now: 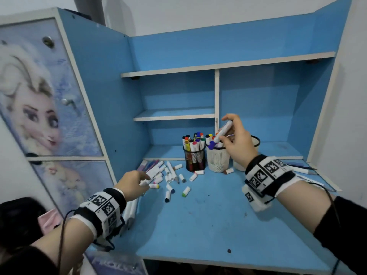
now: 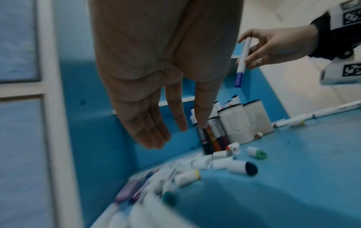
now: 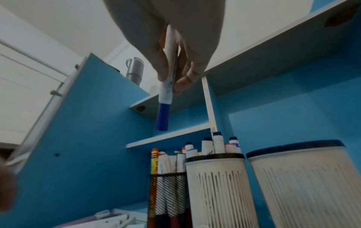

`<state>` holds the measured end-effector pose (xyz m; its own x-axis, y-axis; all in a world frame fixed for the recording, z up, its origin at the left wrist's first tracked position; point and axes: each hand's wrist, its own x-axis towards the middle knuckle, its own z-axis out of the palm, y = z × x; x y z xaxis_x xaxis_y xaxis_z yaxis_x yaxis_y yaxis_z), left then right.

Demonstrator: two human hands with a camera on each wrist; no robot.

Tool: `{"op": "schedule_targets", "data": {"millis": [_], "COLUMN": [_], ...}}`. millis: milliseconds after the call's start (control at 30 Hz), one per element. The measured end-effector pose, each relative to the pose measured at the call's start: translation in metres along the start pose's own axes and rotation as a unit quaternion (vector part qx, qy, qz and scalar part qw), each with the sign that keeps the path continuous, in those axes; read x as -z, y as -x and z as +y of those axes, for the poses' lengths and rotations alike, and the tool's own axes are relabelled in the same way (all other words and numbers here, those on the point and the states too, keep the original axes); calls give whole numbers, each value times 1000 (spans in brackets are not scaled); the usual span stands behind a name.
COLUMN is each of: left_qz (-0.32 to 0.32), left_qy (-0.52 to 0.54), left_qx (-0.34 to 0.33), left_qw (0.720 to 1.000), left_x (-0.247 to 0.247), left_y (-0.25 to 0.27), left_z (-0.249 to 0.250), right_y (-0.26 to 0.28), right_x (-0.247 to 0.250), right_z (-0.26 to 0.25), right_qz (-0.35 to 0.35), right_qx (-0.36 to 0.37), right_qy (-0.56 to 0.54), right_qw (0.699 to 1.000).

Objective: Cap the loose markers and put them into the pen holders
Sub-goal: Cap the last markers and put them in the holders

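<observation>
My right hand (image 1: 236, 135) pinches a white marker with a blue cap (image 1: 221, 133), cap end down, just above the middle white slotted holder (image 1: 217, 160). The right wrist view shows the marker (image 3: 165, 92) held between thumb and fingers, left of and above the holder (image 3: 218, 185). A black mesh holder (image 1: 195, 157) full of capped markers stands to its left. Behind my right wrist stands a second white holder (image 1: 255, 143). My left hand (image 1: 133, 183) hovers with straight fingers (image 2: 156, 131) over the pile of loose markers (image 1: 156, 171), holding nothing. Several loose caps (image 1: 178, 185) lie scattered beside it.
Blue shelves (image 1: 174, 115) rise behind the holders. A cabinet door (image 1: 39, 96) stands at the left. Some pens (image 1: 301, 169) lie at the desk's right edge. More white markers (image 1: 131, 211) hang over the left edge. A metal flask (image 3: 134, 71) sits on top of the cabinet.
</observation>
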<state>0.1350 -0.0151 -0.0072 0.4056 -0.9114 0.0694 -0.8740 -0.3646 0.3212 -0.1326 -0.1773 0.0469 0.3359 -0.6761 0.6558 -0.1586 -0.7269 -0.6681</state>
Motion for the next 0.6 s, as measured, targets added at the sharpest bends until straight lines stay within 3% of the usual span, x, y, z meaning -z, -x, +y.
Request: {"op": "schedule_targets", "data": {"millis": [100,233,600], "left_qz": [-60,-102,-79], "left_qy": [-51,-44,-1], "left_qx": [79,142,163], "left_qw": [994,984,983], "left_x": [-5,-11,-18], "left_y": [6,9,-5], "left_z": [-28,-56,-63], "right_y": [-11,-17,-29], "right_x": [-8,-18,-30], "right_z": [10,23,48], "right_qz": [-4,3,20], "right_qx": [-1,-12,-30], "right_qy": [52,94,131], "right_qw": [999,995,991]}}
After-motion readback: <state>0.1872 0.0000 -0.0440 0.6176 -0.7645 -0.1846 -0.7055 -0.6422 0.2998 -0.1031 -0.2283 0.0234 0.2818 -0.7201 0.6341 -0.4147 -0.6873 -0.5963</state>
